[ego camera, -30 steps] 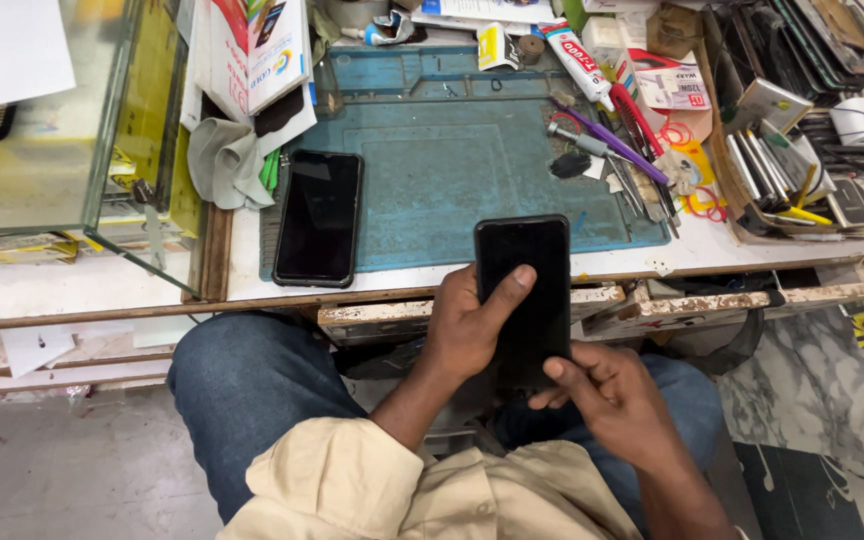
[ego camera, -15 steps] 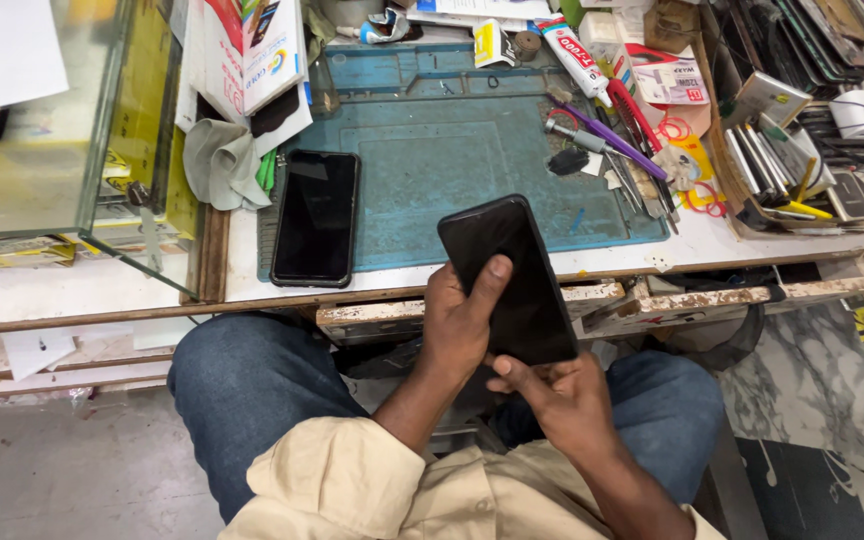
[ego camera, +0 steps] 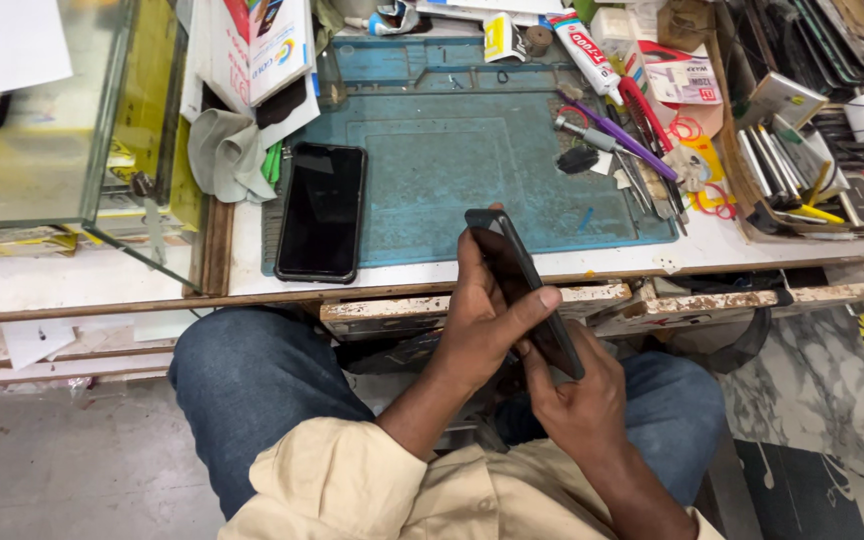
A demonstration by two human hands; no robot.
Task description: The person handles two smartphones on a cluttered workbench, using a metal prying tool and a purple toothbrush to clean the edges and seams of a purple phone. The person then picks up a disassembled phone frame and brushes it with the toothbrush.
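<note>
cluttered repair bench with a teal work mat (ego camera: 422,190) frames a seated person turning a black smartphone (ego camera: 524,290) edge-on above the lap; the left hand (ego camera: 487,320) is wrapped round its side, the right hand (ego camera: 572,400) pinches its lower end. a steady two-handed hold near the edges looks wisest. half a second ago the phone showed its flat face; a second phone (ego camera: 320,212) lies unmoved on the mat
</note>
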